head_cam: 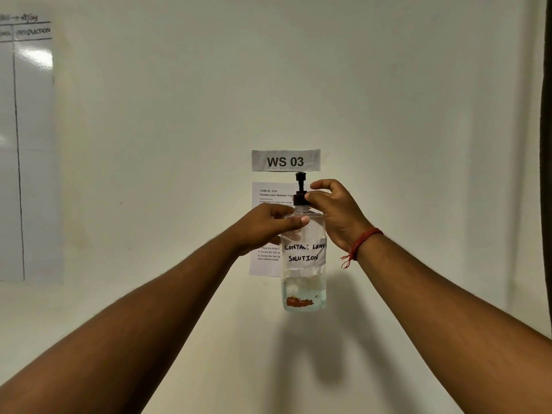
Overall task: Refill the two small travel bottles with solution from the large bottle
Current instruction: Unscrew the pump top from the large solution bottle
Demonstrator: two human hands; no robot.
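Seemingly early on, the large bottle [303, 261] is held up just below the WS 03 sign [286, 160]: the left hand [265, 224] wraps its shoulder while the right hand [334, 210] pinches the dark pump collar [299, 199], likely unscrewing it. No pouring shows yet, and both small bottles are out of view; the instruction sheet [267, 231] behind is mostly hidden.

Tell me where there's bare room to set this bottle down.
None shows: no table in view. The bottle is held up before the wall. Open wall lies right of the right hand. Crowded behind the left hand: task sheet, WS 03 sign.
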